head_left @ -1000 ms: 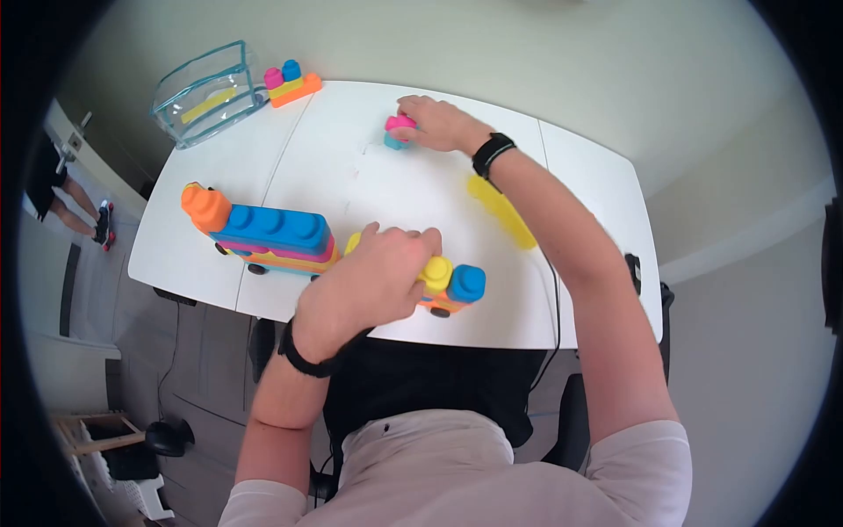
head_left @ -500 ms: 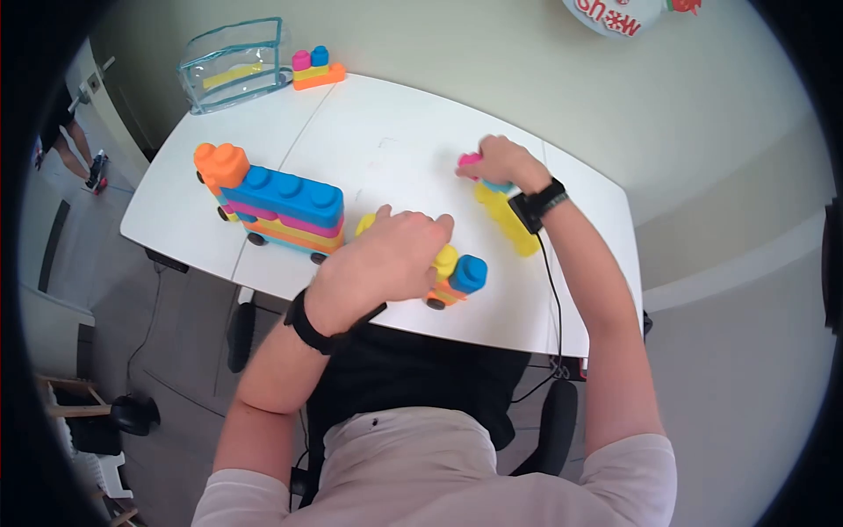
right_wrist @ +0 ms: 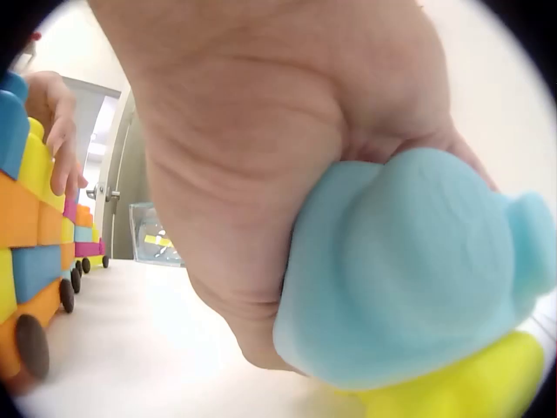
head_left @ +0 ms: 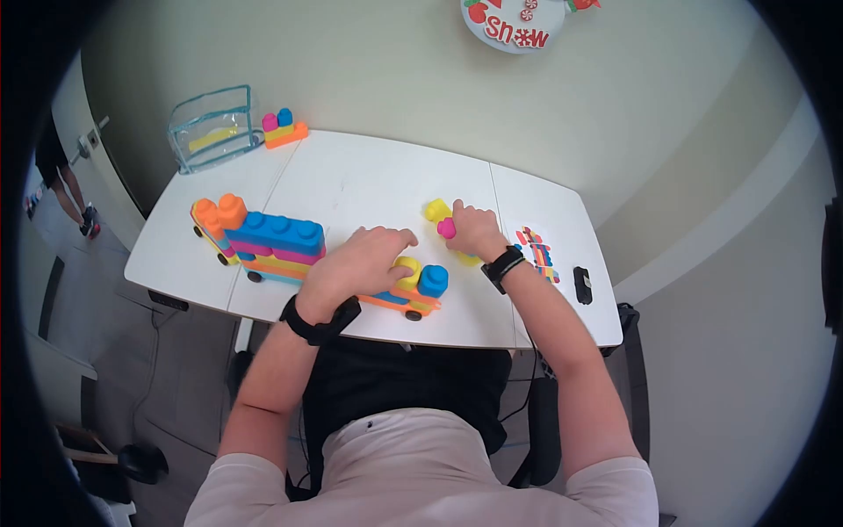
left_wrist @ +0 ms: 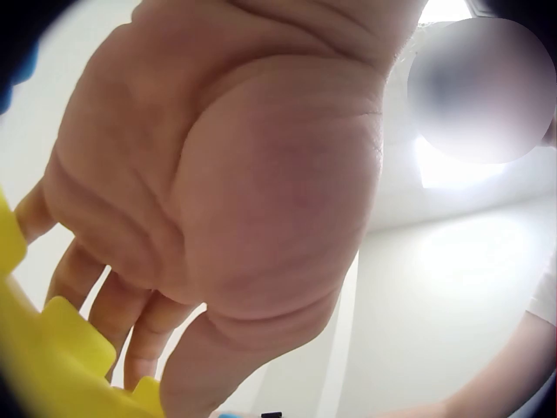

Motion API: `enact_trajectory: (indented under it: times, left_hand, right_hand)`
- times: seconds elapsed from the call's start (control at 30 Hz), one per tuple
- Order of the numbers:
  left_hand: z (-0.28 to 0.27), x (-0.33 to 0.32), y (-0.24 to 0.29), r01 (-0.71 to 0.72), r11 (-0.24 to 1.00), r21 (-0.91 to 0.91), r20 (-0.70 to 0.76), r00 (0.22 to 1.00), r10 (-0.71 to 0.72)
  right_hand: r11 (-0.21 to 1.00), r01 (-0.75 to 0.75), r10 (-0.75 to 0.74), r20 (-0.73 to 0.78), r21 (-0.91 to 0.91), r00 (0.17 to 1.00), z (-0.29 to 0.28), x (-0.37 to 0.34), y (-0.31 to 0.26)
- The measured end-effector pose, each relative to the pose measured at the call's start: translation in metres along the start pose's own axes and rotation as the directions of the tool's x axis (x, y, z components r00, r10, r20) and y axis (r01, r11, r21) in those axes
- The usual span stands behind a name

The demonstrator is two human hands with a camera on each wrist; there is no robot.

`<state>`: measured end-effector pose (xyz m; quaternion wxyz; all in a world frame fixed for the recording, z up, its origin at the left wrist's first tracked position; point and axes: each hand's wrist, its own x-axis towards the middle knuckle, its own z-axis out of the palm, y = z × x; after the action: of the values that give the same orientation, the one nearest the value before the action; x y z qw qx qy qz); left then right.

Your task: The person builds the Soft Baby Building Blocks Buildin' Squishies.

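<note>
In the head view my left hand (head_left: 356,263) lies over a toy vehicle (head_left: 421,302) of stacked blocks, gripping its yellow top block (head_left: 407,282). The left wrist view has the fingers behind yellow studs (left_wrist: 78,335), the thumb on the near side. A blue block (head_left: 433,280) forms the vehicle's right end. My right hand (head_left: 479,233) holds a pink block (head_left: 447,228) joined to a light-blue piece (right_wrist: 418,252), which fills much of the right wrist view. A long yellow block (head_left: 437,211) lies beneath that hand, partly hidden.
On the left stands a larger vehicle with a blue top block (head_left: 277,232). A clear case (head_left: 211,132) and a small block stack (head_left: 283,133) are at the back left. A printed picture (head_left: 540,255) and a black object (head_left: 583,285) lie on the right.
My right hand has brought the pink and light-blue pieces from the back of the table to the yellow block. The left hand stays on its vehicle; the head view has shifted.
</note>
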<state>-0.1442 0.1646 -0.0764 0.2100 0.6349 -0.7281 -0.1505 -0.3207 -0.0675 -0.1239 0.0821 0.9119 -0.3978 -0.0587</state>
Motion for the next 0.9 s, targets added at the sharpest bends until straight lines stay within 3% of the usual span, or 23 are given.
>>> enact_trajectory:
  times: [0.07,0.1,0.13,0.17,0.2,0.27,0.3,0.37,0.4,0.47,0.53,0.63,0.67,0.7,0.73,0.8,0.9]
  left_hand:
    - [-0.001,0.004,-0.004,-0.039,0.997,-0.062,-0.081,0.996,0.034]
    - [0.001,0.007,-0.001,-0.014,0.994,-0.113,-0.184,0.983,-0.007]
    - [0.003,0.010,0.001,0.009,0.985,-0.174,-0.283,0.957,-0.059]
    - [0.003,0.012,0.003,0.022,0.972,-0.235,-0.330,0.939,-0.101]
    - [0.006,0.015,0.008,0.036,0.970,-0.240,-0.326,0.938,-0.115]
    - [0.012,0.019,0.015,-0.120,0.936,-0.332,-0.563,0.821,-0.095]
    - [0.008,0.017,0.017,-0.111,0.935,-0.337,-0.554,0.826,-0.102]
    - [-0.008,0.014,0.025,-0.303,0.918,-0.254,-0.726,0.687,0.026]
    - [-0.018,0.011,0.024,-0.297,0.918,-0.261,-0.719,0.695,0.020]
    - [-0.037,0.002,0.013,-0.185,0.931,-0.316,-0.511,0.860,-0.003]
    - [-0.040,-0.006,0.006,-0.186,0.916,-0.354,-0.522,0.853,-0.029]
    - [-0.049,-0.022,-0.004,-0.131,0.973,-0.190,-0.450,0.893,0.032]
    - [-0.050,-0.025,-0.006,-0.064,0.983,-0.172,-0.318,0.948,0.006]
    - [-0.050,-0.025,-0.008,-0.002,0.989,-0.145,-0.181,0.983,-0.025]
    - [-0.050,-0.023,-0.009,-0.008,0.990,-0.143,-0.180,0.984,-0.018]
    - [-0.047,-0.017,-0.010,-0.111,0.992,-0.067,-0.147,0.984,0.101]
    - [-0.044,-0.011,-0.009,-0.113,0.992,-0.049,-0.102,0.989,0.108]
  right_hand:
    - [0.991,0.017,-0.003,-0.103,0.133,0.995,-0.020,-0.002,-0.001]
    - [0.990,0.025,-0.009,-0.113,0.139,0.994,-0.041,-0.008,-0.002]
    - [0.962,0.073,-0.023,-0.189,0.264,0.982,-0.067,-0.020,-0.003]
    - [0.915,0.127,-0.027,-0.256,0.383,0.966,-0.088,-0.032,-0.006]
    - [0.912,0.134,-0.038,-0.247,0.387,0.968,-0.103,-0.042,-0.011]
    - [0.653,0.418,-0.143,-0.438,0.632,0.887,-0.126,-0.062,-0.018]
    - [0.648,0.412,-0.142,-0.430,0.641,0.892,-0.130,-0.072,-0.025]
    - [0.451,0.644,-0.236,-0.614,0.618,0.754,-0.130,-0.091,-0.039]
    - [0.447,0.638,-0.233,-0.607,0.627,0.760,-0.126,-0.097,-0.041]
    - [0.381,0.673,-0.233,-0.638,0.634,0.734,-0.119,-0.108,-0.041]
    - [0.341,0.659,-0.180,-0.642,0.670,0.745,-0.105,-0.112,-0.042]
    - [0.253,0.620,-0.033,-0.634,0.743,0.773,-0.081,-0.117,-0.036]
    - [0.204,0.591,0.060,-0.613,0.780,0.788,-0.076,-0.121,-0.033]
    - [0.067,0.585,0.065,-0.588,0.809,0.806,-0.071,-0.125,-0.028]
    - [0.071,0.586,0.071,-0.590,0.808,0.805,-0.069,-0.129,-0.021]
    - [-0.038,0.517,0.055,-0.514,0.855,0.856,-0.068,-0.138,-0.013]
    - [0.027,0.533,0.094,-0.533,0.846,0.841,-0.069,-0.148,-0.005]
